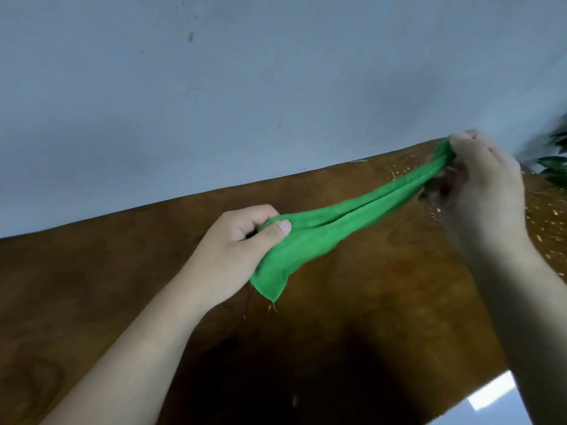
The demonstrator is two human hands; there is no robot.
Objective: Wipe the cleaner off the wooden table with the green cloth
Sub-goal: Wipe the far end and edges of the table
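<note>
we hold green cloth stretched above wooden table, left hand and right hand each pinching one end. step: readying cloth. next we judge: bunch it, press down onto pale droplets.

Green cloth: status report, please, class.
Left hand and right hand grip green cloth, stretched above wooden table. Specks far right. Nothing obstructing.

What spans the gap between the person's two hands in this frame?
In the head view, the green cloth is stretched from the left hand to the right hand, held above the wooden table.
</note>
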